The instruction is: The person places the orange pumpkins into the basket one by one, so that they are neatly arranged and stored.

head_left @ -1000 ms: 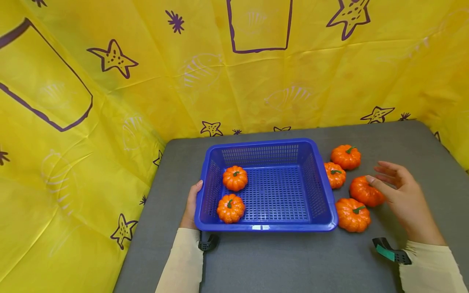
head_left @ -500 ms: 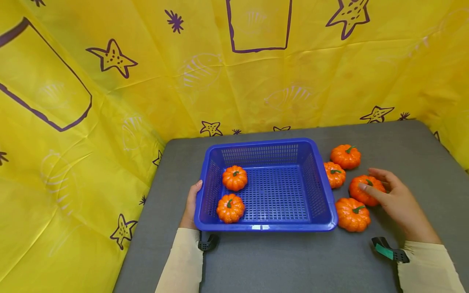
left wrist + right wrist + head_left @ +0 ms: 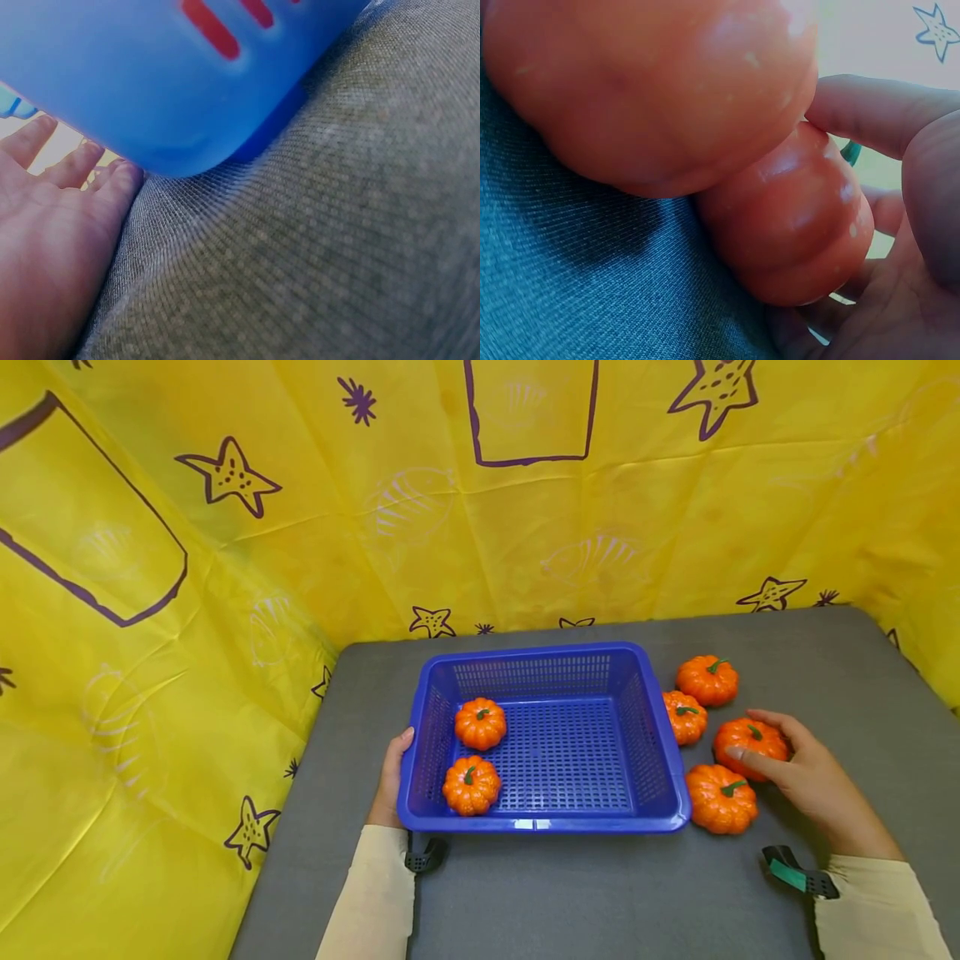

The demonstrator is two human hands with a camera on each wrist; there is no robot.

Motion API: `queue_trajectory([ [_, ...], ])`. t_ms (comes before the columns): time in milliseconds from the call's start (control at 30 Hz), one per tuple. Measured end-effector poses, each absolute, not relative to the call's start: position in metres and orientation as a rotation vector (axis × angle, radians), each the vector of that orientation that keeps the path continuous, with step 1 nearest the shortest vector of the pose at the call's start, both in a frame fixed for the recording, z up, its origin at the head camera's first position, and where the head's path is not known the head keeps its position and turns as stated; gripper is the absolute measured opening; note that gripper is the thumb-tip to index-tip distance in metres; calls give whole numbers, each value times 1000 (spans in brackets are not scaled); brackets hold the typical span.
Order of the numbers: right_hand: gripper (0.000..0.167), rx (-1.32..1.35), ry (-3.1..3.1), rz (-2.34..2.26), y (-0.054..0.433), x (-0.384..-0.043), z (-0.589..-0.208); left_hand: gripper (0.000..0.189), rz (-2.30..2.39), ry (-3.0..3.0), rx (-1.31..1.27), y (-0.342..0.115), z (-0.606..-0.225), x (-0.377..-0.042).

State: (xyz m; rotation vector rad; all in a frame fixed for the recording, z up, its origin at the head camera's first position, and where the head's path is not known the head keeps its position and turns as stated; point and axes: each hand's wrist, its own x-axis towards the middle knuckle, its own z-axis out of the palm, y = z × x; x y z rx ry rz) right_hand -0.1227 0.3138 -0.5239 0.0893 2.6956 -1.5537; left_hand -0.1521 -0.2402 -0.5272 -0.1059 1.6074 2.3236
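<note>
A blue plastic basket (image 3: 536, 825) with slotted walls stands on the grey table. My left hand (image 3: 390, 781) holds its left side, thumb at the rim; the left wrist view shows the fingers (image 3: 79, 161) against the outer wall (image 3: 150, 105). Two small orange pumpkins, one (image 3: 480, 724) behind the other (image 3: 471, 786), lie along the basket's left inside. To the right of the basket, my right hand (image 3: 817, 785) grips another pumpkin (image 3: 757, 735) between thumb and fingers. In the right wrist view that pumpkin (image 3: 802, 217) is partly hidden by a nearer one (image 3: 660, 82).
Three more pumpkins surround the gripped one: one at the back (image 3: 707, 681), one against the basket's right wall (image 3: 686, 718), and one in front (image 3: 722, 799). A yellow cloth (image 3: 510, 552) with starfish drawings hangs behind and left of the table (image 3: 562, 902).
My right hand has moved slightly left and down, its thumb and fingers closing round the pumpkin. That pumpkin has turned so its green stem shows. The left hand and basket have stayed still.
</note>
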Motion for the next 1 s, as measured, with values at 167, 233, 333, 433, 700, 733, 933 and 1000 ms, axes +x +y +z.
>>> queue_trajectory([
  [167,74,84,2691,-1568,313,-123,-524,78,2336,1593,-96,-240,-528,-154],
  [233,72,79,2696,-1581,313,-123,-524,77,2340,1588,-95,-240,-529,-154],
  [333,71,78,2702,-1593,312,-123,-524,77,2344,1586,-105,-241,-529,-154],
  [433,71,78,2713,-1593,313,-122,-525,77,2337,1587,-124,-240,-528,-153],
  [700,69,84,2741,-1610,314,-122,-526,77,2318,1592,-137,-240,-526,-151],
  [733,69,87,2745,-1610,314,-122,-525,77,2316,1591,-135,-241,-526,-151],
  [933,66,112,2746,-1641,315,-121,-523,78,2323,1590,-100,-241,-528,-153],
  [1000,64,123,2734,-1667,314,-121,-522,78,2331,1587,-84,-241,-528,-153],
])
